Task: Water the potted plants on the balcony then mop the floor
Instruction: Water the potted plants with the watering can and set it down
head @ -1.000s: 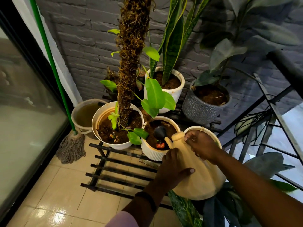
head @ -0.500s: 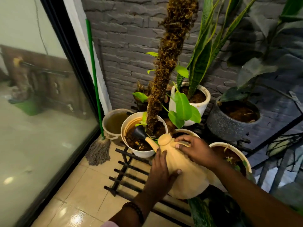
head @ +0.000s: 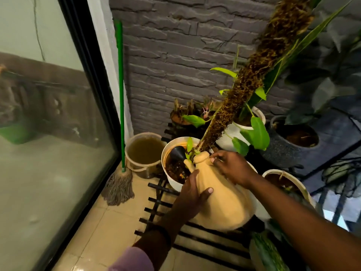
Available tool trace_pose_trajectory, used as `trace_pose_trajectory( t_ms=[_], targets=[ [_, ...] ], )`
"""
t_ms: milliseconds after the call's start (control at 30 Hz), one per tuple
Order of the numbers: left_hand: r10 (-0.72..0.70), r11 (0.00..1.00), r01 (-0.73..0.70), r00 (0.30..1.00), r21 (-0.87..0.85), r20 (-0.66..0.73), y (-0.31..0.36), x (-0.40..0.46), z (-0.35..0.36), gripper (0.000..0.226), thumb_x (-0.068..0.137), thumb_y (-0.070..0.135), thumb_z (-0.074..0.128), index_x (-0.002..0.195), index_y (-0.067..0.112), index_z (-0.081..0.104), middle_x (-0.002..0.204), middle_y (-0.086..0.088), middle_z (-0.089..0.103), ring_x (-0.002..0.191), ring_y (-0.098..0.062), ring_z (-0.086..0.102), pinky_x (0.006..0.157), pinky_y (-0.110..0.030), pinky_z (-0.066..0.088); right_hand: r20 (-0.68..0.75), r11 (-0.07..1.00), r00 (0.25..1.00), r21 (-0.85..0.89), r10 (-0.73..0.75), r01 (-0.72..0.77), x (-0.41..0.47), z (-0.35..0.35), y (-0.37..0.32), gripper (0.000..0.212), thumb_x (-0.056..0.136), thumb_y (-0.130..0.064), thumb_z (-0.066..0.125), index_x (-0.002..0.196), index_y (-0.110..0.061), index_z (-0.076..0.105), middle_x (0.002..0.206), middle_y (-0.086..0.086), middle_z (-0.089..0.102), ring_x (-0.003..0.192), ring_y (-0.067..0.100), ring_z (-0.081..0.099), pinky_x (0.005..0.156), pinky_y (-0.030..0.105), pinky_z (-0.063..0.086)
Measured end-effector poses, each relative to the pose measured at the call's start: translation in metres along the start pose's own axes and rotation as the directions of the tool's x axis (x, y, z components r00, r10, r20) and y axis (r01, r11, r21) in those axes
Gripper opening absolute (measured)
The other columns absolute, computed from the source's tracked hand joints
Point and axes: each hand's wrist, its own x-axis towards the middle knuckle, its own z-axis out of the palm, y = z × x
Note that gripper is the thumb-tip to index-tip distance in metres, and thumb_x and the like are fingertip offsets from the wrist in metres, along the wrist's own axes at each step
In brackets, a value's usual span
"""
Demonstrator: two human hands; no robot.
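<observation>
Watering step underway — left hand (head: 192, 194) cupping side of tan watering can (head: 220, 200), right hand (head: 231, 167) gripping near neck, black spout (head: 177, 153) tilting over white pot (head: 175, 167) with moss pole. Next likely: moving on to remaining pots — mop (head: 121, 133) waiting against wall.

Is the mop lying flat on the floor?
No, the mop stands upright against the wall, its green handle vertical beside the bucket.
</observation>
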Motion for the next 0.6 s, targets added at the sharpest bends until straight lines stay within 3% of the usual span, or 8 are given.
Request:
trace_pose_trajectory(
  t_ms=[33, 100, 133, 200, 400, 600],
  targets=[
    [-0.003, 1.000, 0.004, 1.000, -0.019, 0.028, -0.004, 0.000, -0.007, 0.086, 0.089, 0.060, 0.053, 0.154, 0.021, 0.013, 0.159, -0.010, 0.029, 0.142, -0.028, 0.035, 0.116, -0.040, 0.031, -0.003, 0.999, 1.000, -0.047, 0.000, 0.000, 0.002, 0.003, -0.009, 0.021, 0.096, -0.025, 0.059, 0.110, -0.015, 0.071, 0.068, -0.013, 0.056, 0.055, -0.002, 0.051, 0.044, 0.007, 0.038],
    [0.004, 0.999, -0.001, 0.998, -0.053, 0.061, -0.007, -0.003, -0.017, 0.091, 0.084, 0.066, 0.052, 0.153, 0.022, 0.013, 0.158, -0.010, 0.031, 0.141, -0.029, 0.038, 0.115, -0.045, 0.034, 0.006, 0.990, 1.000, -0.137, 0.018, -0.017, 0.004, 0.008, -0.024, 0.024, 0.096, -0.028, 0.058, 0.113, -0.017, 0.071, 0.094, 0.000, 0.071, 0.083, 0.014, 0.066, 0.069, 0.021, 0.051],
    [0.012, 0.997, -0.006, 0.997, -0.076, 0.073, -0.008, -0.006, -0.021, 0.093, 0.081, 0.068, 0.052, 0.153, 0.022, 0.013, 0.157, -0.009, 0.031, 0.140, -0.028, 0.038, 0.114, -0.046, 0.034, 0.018, 0.982, 0.999, -0.185, 0.033, -0.029, 0.006, 0.010, -0.031, 0.025, 0.096, -0.030, 0.057, 0.114, -0.018, 0.070, 0.108, 0.006, 0.072, 0.098, 0.022, 0.066, 0.081, 0.029, 0.052],
    [0.028, 0.994, -0.019, 0.996, -0.106, 0.080, -0.009, -0.011, -0.026, 0.091, 0.083, 0.063, 0.054, 0.152, 0.020, 0.014, 0.156, -0.008, 0.033, 0.139, -0.027, 0.039, 0.114, -0.047, 0.036, 0.036, 0.967, 0.998, -0.251, 0.052, -0.041, 0.008, 0.013, -0.043, 0.026, 0.096, -0.032, 0.055, 0.115, -0.020, 0.069, 0.119, 0.011, 0.069, 0.110, 0.029, 0.063, 0.092, 0.038, 0.051],
    [0.059, 0.986, -0.044, 0.994, -0.159, 0.088, -0.007, -0.020, -0.038, 0.083, 0.094, 0.043, 0.060, 0.154, 0.015, 0.011, 0.159, -0.010, 0.031, 0.142, -0.027, 0.037, 0.115, -0.047, 0.035, 0.069, 0.932, 0.997, -0.362, 0.039, -0.012, 0.011, 0.015, -0.065, 0.027, 0.099, -0.028, 0.052, 0.114, -0.013, 0.069, 0.117, 0.015, 0.069, 0.106, 0.032, 0.063, 0.085, 0.035, 0.049],
    [0.064, 0.987, -0.046, 0.992, -0.153, 0.112, -0.007, -0.020, -0.052, 0.083, 0.095, 0.042, 0.059, 0.156, 0.017, 0.007, 0.160, -0.009, 0.028, 0.144, -0.027, 0.035, 0.116, -0.046, 0.033, 0.078, 0.914, 0.994, -0.404, 0.076, -0.039, 0.015, 0.017, -0.076, 0.031, 0.100, -0.030, 0.051, 0.118, -0.012, 0.067, 0.118, 0.017, 0.069, 0.106, 0.034, 0.063, 0.089, 0.040, 0.051]
  ],
)
